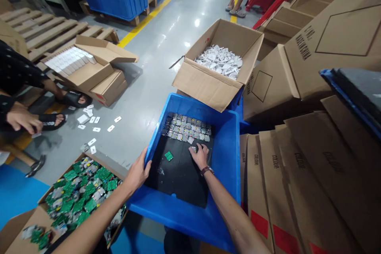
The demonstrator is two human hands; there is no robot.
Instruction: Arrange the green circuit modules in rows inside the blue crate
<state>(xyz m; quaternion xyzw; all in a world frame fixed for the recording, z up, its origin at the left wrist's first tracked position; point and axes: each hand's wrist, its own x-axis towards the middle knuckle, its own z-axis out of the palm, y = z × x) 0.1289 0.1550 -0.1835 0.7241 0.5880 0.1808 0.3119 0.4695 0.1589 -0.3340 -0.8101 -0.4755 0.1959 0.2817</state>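
A blue plastic bin (229, 154) stands in front of me with a black sheet (181, 184) on its floor. My left hand (139, 171) grips the bin's left rim, thumb inside the wall. Inside, my right hand (201, 155) pinches a small grey-faced circuit board (193, 149), partly hidden by the fingers. Just beyond it, several grey-faced circuit boards (186, 127) lie in tight rows at the far end. A single green circuit board (168, 156) lies apart on the sheet, left of my right hand.
At lower left, a carton of jumbled circuit boards (86, 190) sits by my left forearm. Behind the bin stands an open carton (208, 87) of white plastic parts (220, 61). Flat cartons (279, 182) line the right. A co-worker's hand (24, 118) is at far left, near white pieces (95, 120) on the floor.
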